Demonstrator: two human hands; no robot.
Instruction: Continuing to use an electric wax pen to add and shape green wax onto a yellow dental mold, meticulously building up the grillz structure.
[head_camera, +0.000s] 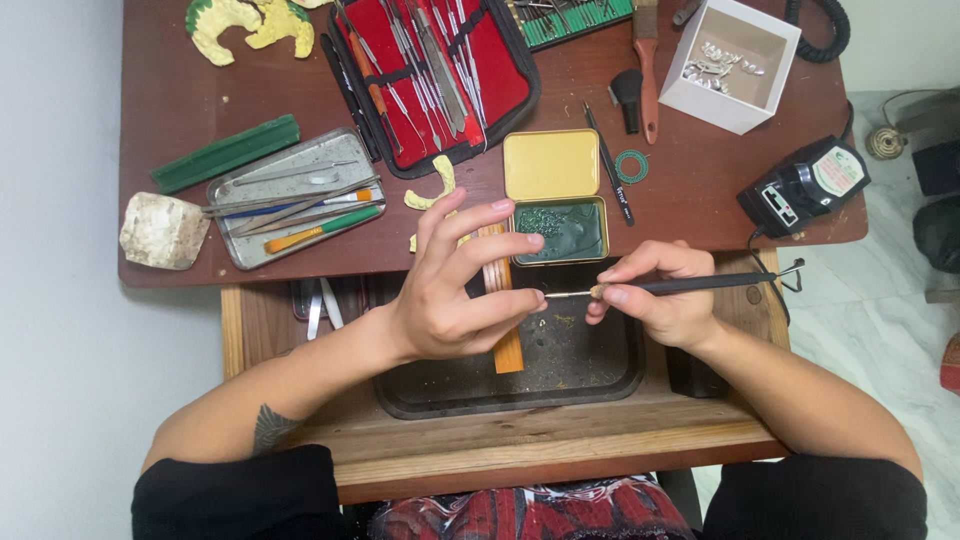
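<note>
While the left hand (450, 290) pinches something tiny, fingers spread, the right hand (660, 295) grips a black-handled tool (690, 286).

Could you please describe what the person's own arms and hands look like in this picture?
Both hands, the left hand and the right hand, are bare, with no gloves or visible rings. The forearms are uncovered too. Black sleeves are pushed up to around the elbows on both arms. A dark tattoo marks the left forearm near the elbow. No watch or bracelet shows.
</note>
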